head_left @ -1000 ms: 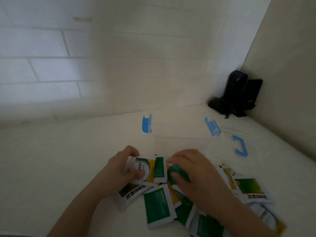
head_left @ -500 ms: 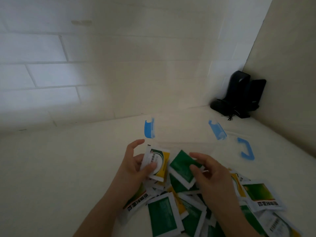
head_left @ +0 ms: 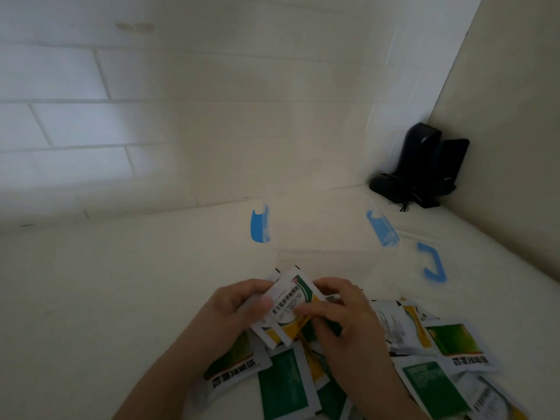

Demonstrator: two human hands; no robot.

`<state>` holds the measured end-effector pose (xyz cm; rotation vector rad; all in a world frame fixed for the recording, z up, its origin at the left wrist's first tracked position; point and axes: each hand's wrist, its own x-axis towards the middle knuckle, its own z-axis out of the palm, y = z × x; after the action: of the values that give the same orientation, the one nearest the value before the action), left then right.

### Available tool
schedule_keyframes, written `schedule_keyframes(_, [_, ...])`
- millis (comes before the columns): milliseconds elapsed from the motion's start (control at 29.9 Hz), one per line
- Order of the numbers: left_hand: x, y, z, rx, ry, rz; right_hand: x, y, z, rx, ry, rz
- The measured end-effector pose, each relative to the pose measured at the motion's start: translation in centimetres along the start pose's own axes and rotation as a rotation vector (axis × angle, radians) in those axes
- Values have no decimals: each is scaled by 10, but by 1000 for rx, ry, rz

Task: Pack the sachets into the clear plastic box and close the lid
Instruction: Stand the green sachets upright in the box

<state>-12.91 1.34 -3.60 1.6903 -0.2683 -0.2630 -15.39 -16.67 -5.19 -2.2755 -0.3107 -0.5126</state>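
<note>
I see my left hand [head_left: 239, 307] and right hand [head_left: 342, 316] both pinching a small stack of sachets [head_left: 291, 307], held above the loose pile [head_left: 424, 353] in front of the open clear box [head_left: 321, 234]. They look light, thin and slippery (likely to fan apart), so I'd pinch across the flat faces, near the edges.

Chinese characters are printed on the white, green and yellow sachet [head_left: 288, 307] held in both hands, too blurred to be read; large dark characters are seen, inverted, on 2 other sachets [head_left: 233, 371] [head_left: 468, 360], equally unreadable
</note>
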Motion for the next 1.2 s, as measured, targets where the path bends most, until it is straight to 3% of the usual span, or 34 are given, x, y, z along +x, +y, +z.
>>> schedule_keyframes(67, [0,-1,0,74,28,41,2,0,-1,2,-18,0])
schedule_keyframes(167, [1,0,-4,69,259,102,6,-2,-5,15,-37,14])
schedule_keyframes(267, [4,-1,-12,25,489,115,8,-18,-1,-32,-232,-41])
schedule_keyframes(435, [7,-9,-13,13,479,68,7,-29,22,-314,-473,-90])
schedule_keyframes(602, [9,-16,-10,86,399,-39,8,-26,28,-492,-345,-200])
schedule_keyframes(735, [11,-15,-9,135,401,-47,5,-26,18,-412,-270,-191])
schedule_keyframes(836, [8,-14,-8,141,390,-55,7,-22,7,-253,-68,-134])
schedule_keyframes(1003, [2,-10,-2,132,332,72,9,-14,-6,138,215,128])
schedule_keyframes(1103, [2,-12,2,243,273,165,8,-15,-6,200,226,151])
schedule_keyframes(1203, [3,-15,2,276,180,199,4,-20,3,99,62,57])
